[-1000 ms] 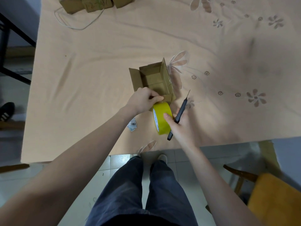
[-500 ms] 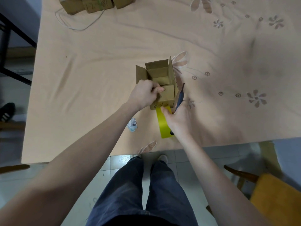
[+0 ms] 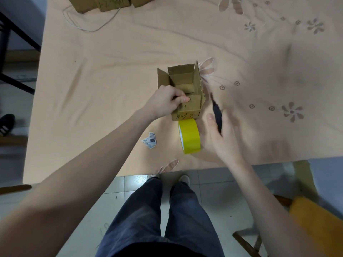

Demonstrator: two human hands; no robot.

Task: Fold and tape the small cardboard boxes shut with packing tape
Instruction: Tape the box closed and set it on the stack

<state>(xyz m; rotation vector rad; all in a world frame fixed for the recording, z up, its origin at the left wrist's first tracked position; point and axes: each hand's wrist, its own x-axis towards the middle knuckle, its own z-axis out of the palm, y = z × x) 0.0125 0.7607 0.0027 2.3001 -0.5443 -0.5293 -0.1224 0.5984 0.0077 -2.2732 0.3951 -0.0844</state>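
Note:
A small brown cardboard box [image 3: 187, 84] stands open-topped on the table, its flaps sticking up and handwriting on its near side. My left hand [image 3: 165, 102] grips the box's near left edge, thumb pressing the near flap inward. A yellow roll of packing tape [image 3: 190, 136] lies on its edge just in front of the box, untouched. My right hand [image 3: 220, 134], blurred, is to the right of the tape and holds a black utility knife [image 3: 216, 112] that points away from me.
The table wears a peach cloth with flower prints [image 3: 111, 71]. Several more cardboard boxes [image 3: 109, 2] and a thin looped cord [image 3: 89, 25] sit at the far left. A small barcode label [image 3: 150, 141] lies left of the tape. A wooden chair with a yellow cushion [image 3: 315, 223] stands at lower right.
My right hand let go of the tape roll and moved right with the knife. The box shifted up and away; my left hand keeps hold of it and folds the near flap in.

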